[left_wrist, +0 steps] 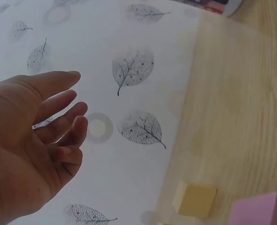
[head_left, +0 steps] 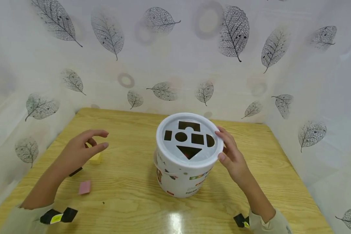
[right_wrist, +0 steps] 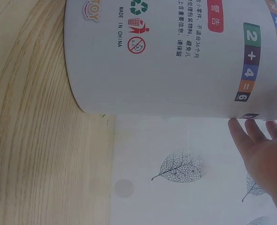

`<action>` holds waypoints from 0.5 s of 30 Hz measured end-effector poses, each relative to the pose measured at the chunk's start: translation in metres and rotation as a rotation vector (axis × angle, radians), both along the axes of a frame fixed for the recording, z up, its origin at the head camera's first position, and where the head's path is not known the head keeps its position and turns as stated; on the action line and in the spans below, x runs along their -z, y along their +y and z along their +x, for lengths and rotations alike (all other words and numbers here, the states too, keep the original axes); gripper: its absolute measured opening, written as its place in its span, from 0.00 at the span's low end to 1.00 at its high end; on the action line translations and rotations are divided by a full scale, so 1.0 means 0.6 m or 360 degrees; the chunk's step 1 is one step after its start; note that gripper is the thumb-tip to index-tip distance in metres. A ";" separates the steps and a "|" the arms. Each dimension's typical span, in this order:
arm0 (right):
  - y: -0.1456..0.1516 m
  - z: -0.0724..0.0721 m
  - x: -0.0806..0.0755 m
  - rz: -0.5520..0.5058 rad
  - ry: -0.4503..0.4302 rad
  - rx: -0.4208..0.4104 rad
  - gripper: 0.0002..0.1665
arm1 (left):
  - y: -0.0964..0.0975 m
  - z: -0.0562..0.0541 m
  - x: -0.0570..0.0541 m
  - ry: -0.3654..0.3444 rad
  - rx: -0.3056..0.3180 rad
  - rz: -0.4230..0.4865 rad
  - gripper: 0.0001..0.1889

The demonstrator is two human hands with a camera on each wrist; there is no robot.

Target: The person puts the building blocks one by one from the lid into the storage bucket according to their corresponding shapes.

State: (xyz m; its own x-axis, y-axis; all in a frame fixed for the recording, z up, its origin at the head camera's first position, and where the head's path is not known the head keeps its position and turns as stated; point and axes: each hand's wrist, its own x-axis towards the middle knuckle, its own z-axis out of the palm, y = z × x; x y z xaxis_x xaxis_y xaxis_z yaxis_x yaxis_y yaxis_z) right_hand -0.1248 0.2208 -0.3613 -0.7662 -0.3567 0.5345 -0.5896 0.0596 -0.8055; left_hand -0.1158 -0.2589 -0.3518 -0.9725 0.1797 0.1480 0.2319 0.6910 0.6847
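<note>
1. A white cylindrical plastic toy bucket (head_left: 187, 169) stands upright at the middle of the pale wooden table (head_left: 128, 201), its long axis vertical. Its white lid (head_left: 190, 140) has shape-sorting cut-outs: a triangle, a circle, squares and an arch.
2. The right hand (head_left: 232, 156) rests against the bucket's right side, up at the lid's rim. Its fingers (right_wrist: 250, 131) lie straight along the wall and its thumb on the lid's edge, touching rather than clasping; this grip is spread.
3. The left hand (head_left: 82, 148) hovers above the table, well apart from the bucket and to its left. Its grip is loosely open, fingers gently bent, and it holds nothing.
4. A small pale yellow wooden cube (head_left: 96, 158) lies on the table directly under and just beyond the left hand's fingertips, so this block is nearest the left hand, with the bucket lying off to its right.
5. A flat pink rectangular block (head_left: 84, 187) lies nearer the person, beside the left forearm; a dark piece (head_left: 75, 172) shows partly under the wrist.
6. Leaf-printed white sheeting (head_left: 175, 58) walls in the table.
</note>
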 end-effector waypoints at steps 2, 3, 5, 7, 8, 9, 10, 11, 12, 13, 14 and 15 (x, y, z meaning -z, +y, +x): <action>-0.001 0.000 0.000 -0.0002 -0.0001 -0.0002 0.32 | -0.012 0.004 0.008 -0.0052 -0.0029 -0.0006 0.23; -0.001 0.000 -0.001 -0.0002 -0.0001 -0.0002 0.32 | -0.017 0.006 0.011 -0.0078 -0.0039 -0.0007 0.23; -0.001 0.000 -0.001 -0.0006 0.0001 -0.0001 0.32 | -0.028 0.008 0.019 -0.0139 -0.0059 -0.0026 0.24; -0.001 0.000 -0.002 -0.0010 0.0005 -0.0002 0.32 | -0.037 0.009 0.027 -0.0188 -0.0068 -0.0063 0.25; -0.001 0.000 -0.002 -0.0011 0.0007 -0.0003 0.32 | -0.042 0.009 0.030 -0.0209 -0.0064 -0.0085 0.26; -0.001 0.001 -0.002 -0.0013 0.0012 -0.0005 0.32 | -0.046 0.009 0.034 -0.0233 -0.0061 -0.0111 0.27; -0.002 0.001 -0.002 -0.0016 0.0012 -0.0007 0.32 | -0.050 0.010 0.037 -0.0254 -0.0059 -0.0134 0.28; -0.002 0.001 -0.002 -0.0018 0.0013 -0.0010 0.32 | -0.053 0.010 0.040 -0.0266 -0.0051 -0.0158 0.28; -0.002 0.001 -0.002 -0.0019 0.0015 -0.0013 0.32 | -0.056 0.009 0.043 -0.0278 -0.0041 -0.0174 0.29; -0.002 0.001 -0.002 -0.0019 0.0016 -0.0015 0.32 | -0.060 0.009 0.046 -0.0292 -0.0032 -0.0184 0.30; -0.002 0.001 -0.002 -0.0022 0.0017 -0.0021 0.32 | -0.063 0.009 0.048 -0.0310 -0.0024 -0.0181 0.30; -0.002 0.000 -0.001 -0.0022 0.0019 -0.0023 0.32 | -0.065 0.009 0.051 -0.0325 -0.0019 -0.0178 0.31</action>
